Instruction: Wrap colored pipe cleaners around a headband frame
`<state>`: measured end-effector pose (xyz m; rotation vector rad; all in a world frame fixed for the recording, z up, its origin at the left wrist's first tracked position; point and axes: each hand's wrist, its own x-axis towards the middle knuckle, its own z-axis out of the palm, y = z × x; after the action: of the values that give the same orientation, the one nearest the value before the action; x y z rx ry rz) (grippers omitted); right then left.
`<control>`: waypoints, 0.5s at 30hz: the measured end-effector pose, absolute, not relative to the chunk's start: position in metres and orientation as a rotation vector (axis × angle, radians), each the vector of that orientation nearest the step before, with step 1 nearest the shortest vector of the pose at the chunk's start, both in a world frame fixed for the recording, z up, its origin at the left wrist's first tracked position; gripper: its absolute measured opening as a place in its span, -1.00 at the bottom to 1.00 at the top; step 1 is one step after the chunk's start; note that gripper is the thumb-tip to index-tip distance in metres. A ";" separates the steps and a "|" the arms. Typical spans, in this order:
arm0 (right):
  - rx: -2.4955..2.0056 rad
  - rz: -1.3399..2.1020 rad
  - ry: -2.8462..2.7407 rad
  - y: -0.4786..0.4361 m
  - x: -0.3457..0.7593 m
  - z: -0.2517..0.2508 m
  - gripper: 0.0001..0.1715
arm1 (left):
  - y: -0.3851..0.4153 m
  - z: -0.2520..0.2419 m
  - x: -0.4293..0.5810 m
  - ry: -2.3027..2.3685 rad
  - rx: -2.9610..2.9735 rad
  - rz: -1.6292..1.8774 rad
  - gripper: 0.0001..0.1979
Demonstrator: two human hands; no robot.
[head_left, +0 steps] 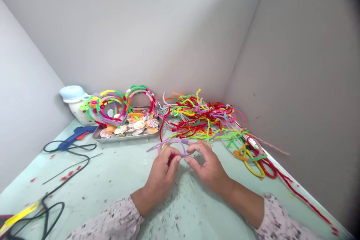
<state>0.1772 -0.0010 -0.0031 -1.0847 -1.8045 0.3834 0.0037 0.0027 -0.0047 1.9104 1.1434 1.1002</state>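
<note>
Near the middle of the table, my left hand (164, 168) pinches a purple pipe cleaner (182, 150) together with a bit of red fuzzy material at its fingertips. The purple strand curves up in a loop, and a loose end reaches out to the left. My right hand (209, 163) meets it from the other side, thumb and forefinger closed around a thin greyish band next to the purple wrapping. The band's full shape is hidden by my fingers. Just beyond my hands lies a big tangled pile of coloured pipe cleaners (202, 116).
A metal tray (123, 139) of seashells (137, 124) stands behind, with pipe-cleaner-wrapped headbands (108, 107) on it. At left are a blue glue gun (75, 137), its black cable (84, 161) and a white jar (77, 107). Yellow-handled scissors (254, 168) lie right, under pipe cleaners.
</note>
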 end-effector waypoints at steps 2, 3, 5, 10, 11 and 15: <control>-1.042 0.306 -1.853 0.000 0.178 -0.004 -0.88 | 0.004 -0.007 0.003 1.147 1.886 1.103 -0.83; -1.024 0.276 -1.874 0.000 0.178 -0.004 -0.90 | 0.004 -0.007 0.003 1.147 1.880 1.104 -0.83; -1.002 0.236 -1.899 0.001 0.178 -0.005 -0.93 | 0.004 -0.008 0.003 1.143 1.878 1.108 -0.84; -0.994 0.206 -1.914 0.003 0.179 -0.004 -0.95 | 0.003 -0.006 0.004 1.132 1.888 1.108 -0.84; -0.996 0.203 -1.916 0.003 0.179 -0.005 -0.94 | 0.003 -0.007 0.004 1.131 1.890 1.104 -0.83; -1.006 0.199 -1.917 0.004 0.179 -0.006 -0.91 | 0.004 -0.009 0.003 1.128 1.888 1.093 -0.83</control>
<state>0.1791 0.0036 -0.0061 -1.0055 -1.9167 0.1986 0.0032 0.0042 -0.0087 1.8875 1.1283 1.0933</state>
